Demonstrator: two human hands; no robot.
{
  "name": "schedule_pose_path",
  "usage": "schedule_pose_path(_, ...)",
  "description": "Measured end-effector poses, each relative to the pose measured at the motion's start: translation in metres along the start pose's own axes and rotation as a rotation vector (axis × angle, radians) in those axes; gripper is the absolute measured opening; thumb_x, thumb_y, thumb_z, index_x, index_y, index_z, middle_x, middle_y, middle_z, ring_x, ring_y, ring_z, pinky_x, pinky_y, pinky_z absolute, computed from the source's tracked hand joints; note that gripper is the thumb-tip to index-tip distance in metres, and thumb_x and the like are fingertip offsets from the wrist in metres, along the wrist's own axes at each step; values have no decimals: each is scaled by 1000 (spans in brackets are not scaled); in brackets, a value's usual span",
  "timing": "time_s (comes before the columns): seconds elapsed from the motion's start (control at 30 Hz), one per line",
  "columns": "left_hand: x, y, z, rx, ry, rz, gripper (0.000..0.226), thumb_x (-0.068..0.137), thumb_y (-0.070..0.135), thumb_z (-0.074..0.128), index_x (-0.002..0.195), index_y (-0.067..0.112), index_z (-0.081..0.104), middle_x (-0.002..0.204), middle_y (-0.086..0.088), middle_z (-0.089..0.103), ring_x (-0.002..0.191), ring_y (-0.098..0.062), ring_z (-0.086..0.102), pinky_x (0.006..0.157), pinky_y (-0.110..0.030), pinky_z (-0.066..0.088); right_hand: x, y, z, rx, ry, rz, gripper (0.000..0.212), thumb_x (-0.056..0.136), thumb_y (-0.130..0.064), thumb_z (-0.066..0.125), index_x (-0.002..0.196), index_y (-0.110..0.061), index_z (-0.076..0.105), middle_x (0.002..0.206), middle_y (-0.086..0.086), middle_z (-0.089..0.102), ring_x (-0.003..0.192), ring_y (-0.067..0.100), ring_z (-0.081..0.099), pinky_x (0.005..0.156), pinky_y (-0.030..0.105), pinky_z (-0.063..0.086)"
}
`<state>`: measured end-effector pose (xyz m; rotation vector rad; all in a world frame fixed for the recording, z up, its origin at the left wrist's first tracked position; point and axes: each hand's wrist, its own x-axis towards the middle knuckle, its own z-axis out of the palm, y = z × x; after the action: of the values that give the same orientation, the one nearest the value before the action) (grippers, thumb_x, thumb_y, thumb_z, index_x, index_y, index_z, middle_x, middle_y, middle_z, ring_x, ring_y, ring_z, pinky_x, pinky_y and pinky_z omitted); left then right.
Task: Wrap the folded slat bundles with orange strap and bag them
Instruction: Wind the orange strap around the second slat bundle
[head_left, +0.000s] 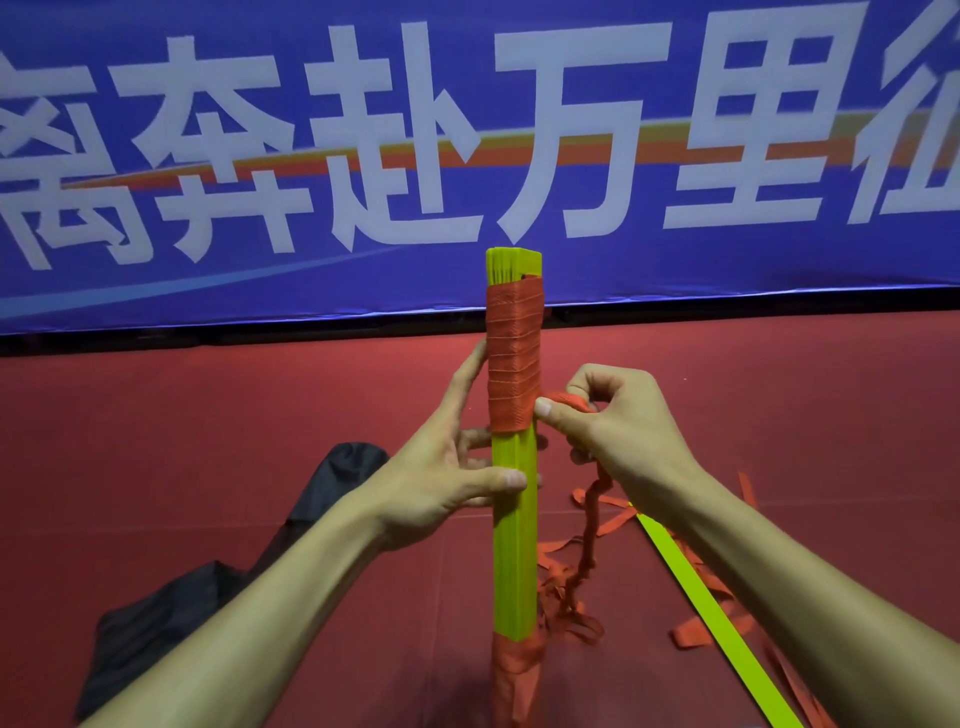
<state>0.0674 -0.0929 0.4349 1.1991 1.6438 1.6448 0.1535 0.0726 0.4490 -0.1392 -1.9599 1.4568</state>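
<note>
We judge wrapping roughly half done. Above the grip of our left hand (441, 483), the orange strap (513, 358) covers the upright slat bundle (514, 535); below it bare slats remain, and the black bag (171, 613) lies unused. Our left hand clasps the bundle; our right hand (618, 421) pinches the strap just beside it.

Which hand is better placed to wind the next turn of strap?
Right. The right hand pinches the orange strap beside the wrap's lower edge, while the left hand holds the upright slat bundle.
</note>
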Motion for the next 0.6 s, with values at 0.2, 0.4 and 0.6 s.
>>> schedule_pose_path(0.2,-1,-6,-3,-12,17,-9,94,83,-3,69,120,78,36,103,-12,75,92,-25,74,66,-26,56,0,0,-9,497,-374,418,28,76,-24,74,65,-19,50,62,0,47,49,14,40,50,25,38)
schedule_pose_path(0.4,2,-4,-1,-17,90,39,86,74,8,73,110,81,44,104,-12,75,94,-29,74,74,-40,60,3,6,-20,625,-547,555,14,83,-23,58,71,-20,52,63,1,45,52,15,46,50,26,39)
schedule_pose_path(0.6,4,-7,-1,-24,109,40,87,72,8,75,113,78,45,105,-13,75,94,-32,74,74,-39,59,9,17,-27,829,-610,587,36,55,-20,87,78,-16,59,70,6,53,58,18,55,54,29,50)
